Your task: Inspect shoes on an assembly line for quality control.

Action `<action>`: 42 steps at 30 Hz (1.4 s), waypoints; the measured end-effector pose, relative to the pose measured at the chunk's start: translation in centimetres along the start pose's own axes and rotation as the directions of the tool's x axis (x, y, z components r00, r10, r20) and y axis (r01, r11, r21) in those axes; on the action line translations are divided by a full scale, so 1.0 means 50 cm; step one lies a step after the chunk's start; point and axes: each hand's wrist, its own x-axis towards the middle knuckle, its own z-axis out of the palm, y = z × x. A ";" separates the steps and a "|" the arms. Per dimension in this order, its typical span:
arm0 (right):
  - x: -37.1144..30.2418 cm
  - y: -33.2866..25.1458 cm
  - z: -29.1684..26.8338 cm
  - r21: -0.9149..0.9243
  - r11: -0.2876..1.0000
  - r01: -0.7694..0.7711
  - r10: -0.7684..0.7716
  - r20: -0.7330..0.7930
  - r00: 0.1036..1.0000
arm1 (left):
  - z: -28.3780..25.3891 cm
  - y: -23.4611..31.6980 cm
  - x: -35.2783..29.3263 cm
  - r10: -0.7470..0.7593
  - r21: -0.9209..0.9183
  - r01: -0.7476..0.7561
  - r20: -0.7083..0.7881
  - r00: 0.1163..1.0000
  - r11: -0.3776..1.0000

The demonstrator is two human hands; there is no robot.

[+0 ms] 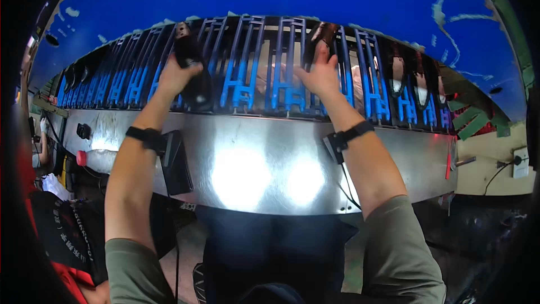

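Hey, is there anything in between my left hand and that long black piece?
Nothing visible: your left hand is directly against the black piece. The blue bars show behind and beside the piece, not between. The grip's far side is hidden.

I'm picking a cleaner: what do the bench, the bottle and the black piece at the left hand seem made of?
Bench: seemingly metal, smooth, grey with bright glare.
Bottle: probably plastic, its body see-through.
Black piece: maybe leather or plastic; smooth sheen, but blurred.
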 end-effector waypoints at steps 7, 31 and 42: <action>0.035 0.184 -0.106 0.481 0.863 0.153 -0.192 0.032 0.981 | 0.082 0.101 -0.078 0.157 0.636 -0.346 0.335 0.929 0.690; -0.689 0.285 -0.175 0.228 0.887 0.401 -0.174 -0.640 0.749 | -0.079 0.886 -0.426 0.959 0.363 -0.912 0.132 0.251 0.189; -0.647 0.173 -0.439 -0.165 0.847 0.505 -0.532 -0.259 0.806 | 0.033 0.196 -1.162 0.731 0.070 -0.865 0.503 0.461 0.497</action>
